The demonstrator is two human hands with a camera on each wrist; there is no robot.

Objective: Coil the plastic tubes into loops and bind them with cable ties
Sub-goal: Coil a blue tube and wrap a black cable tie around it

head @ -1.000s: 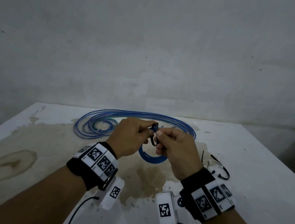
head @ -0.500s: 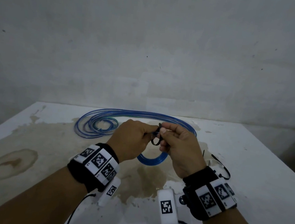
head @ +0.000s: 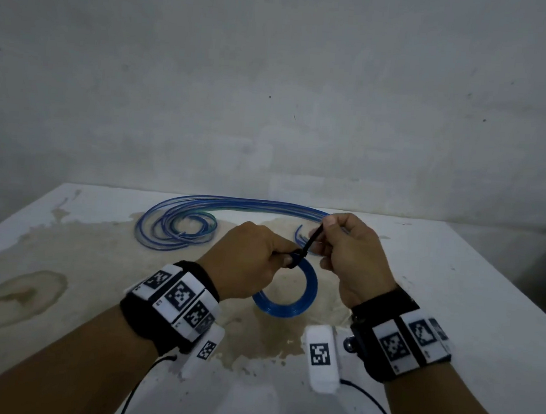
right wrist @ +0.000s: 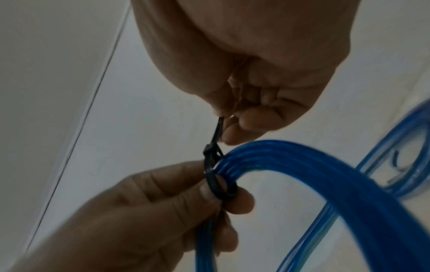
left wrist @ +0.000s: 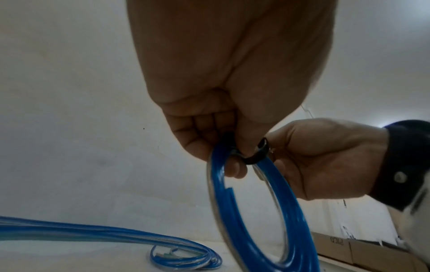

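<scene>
**Cable tie drawn around the blue coil**

I have both hands raised over the stained white desk [head: 453,302]. My left hand [head: 247,263] grips the top of a small coil of blue plastic tube [head: 304,294], fingers curled round the bundle just where a black cable tie [head: 307,247] wraps it. On the right wrist view the tie's band circles the stacked turns of tube and passes through its own head, which sits just beside my left thumb. My right hand [head: 349,255] pinches the tie's free tail between thumb and forefinger, up and to the right of the coil, and the tail runs straight and taut from the head to those fingertips. The coil hangs below my left hand, above the desk; I cannot tell whether its lower edge touches the surface.

Farther back on the desk lies a loose bundle of long blue tubes [head: 178,228], curling into rough loops at the left and sweeping right behind my hands.
</scene>
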